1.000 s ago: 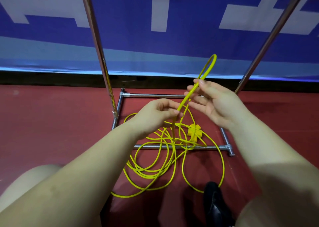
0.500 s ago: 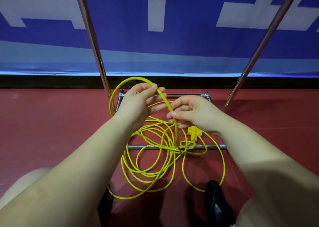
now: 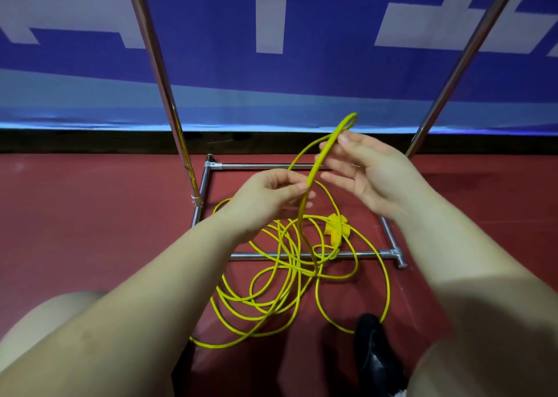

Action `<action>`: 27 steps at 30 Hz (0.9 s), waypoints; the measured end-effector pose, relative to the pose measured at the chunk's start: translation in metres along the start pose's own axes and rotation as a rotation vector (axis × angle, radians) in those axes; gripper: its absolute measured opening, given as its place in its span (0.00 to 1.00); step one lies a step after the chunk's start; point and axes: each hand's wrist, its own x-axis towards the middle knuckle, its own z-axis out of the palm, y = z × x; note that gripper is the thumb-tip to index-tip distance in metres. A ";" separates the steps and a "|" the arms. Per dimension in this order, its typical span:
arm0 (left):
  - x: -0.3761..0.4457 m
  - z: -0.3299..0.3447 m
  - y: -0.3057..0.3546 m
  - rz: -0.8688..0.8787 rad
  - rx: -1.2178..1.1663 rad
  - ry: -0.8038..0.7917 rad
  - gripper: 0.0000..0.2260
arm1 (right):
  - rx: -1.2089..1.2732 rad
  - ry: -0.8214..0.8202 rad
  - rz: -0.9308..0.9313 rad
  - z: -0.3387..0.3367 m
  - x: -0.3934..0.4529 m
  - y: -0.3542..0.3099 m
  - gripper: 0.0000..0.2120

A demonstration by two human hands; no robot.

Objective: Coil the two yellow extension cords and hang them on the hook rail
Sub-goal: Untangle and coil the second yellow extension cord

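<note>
Since half a second ago, cord loop (image 3: 347,126) raised, up-right of rack base (image 3: 305,256). Left hand (image 3: 265,197) pinches doubled strand; right hand (image 3: 367,170) fingers spread, steadying loop. Rest of cord (image 3: 271,291) tangled over base. Light, floppy, grab near bend. Held strand runs steeply upward.

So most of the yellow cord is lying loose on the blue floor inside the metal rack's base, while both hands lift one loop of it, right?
Not quite: the head view shows the floor is red, not blue. The rest holds: the thin yellow extension cord sprawls over the chrome tube rack base while left hand and right hand raise a loop.
</note>
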 end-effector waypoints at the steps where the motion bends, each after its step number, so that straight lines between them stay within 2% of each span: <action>1: 0.000 -0.001 0.001 0.016 -0.009 0.034 0.06 | -0.078 -0.018 0.025 -0.001 0.000 0.002 0.03; 6: 0.004 -0.009 0.014 0.072 -0.252 0.202 0.06 | -0.667 -0.249 0.151 0.000 -0.009 0.023 0.08; 8: 0.004 -0.014 0.018 0.094 -0.320 0.243 0.05 | -0.712 -0.298 0.155 0.006 -0.011 0.030 0.07; 14: 0.007 -0.016 0.017 0.101 -0.437 0.271 0.03 | -0.677 -0.252 0.043 0.009 -0.008 0.032 0.05; 17: 0.008 -0.016 0.013 0.038 -0.400 0.177 0.05 | -0.529 -0.209 0.056 0.013 -0.010 0.024 0.05; 21: 0.007 -0.009 -0.001 -0.125 -0.197 -0.033 0.13 | -0.260 -0.113 0.032 0.013 -0.009 0.012 0.05; 23: 0.003 -0.002 -0.004 -0.170 -0.133 -0.103 0.10 | -0.097 -0.044 0.034 0.011 -0.006 0.005 0.06; 27: 0.000 0.001 -0.004 -0.157 -0.028 -0.131 0.07 | 0.218 0.080 0.022 0.004 -0.003 -0.008 0.06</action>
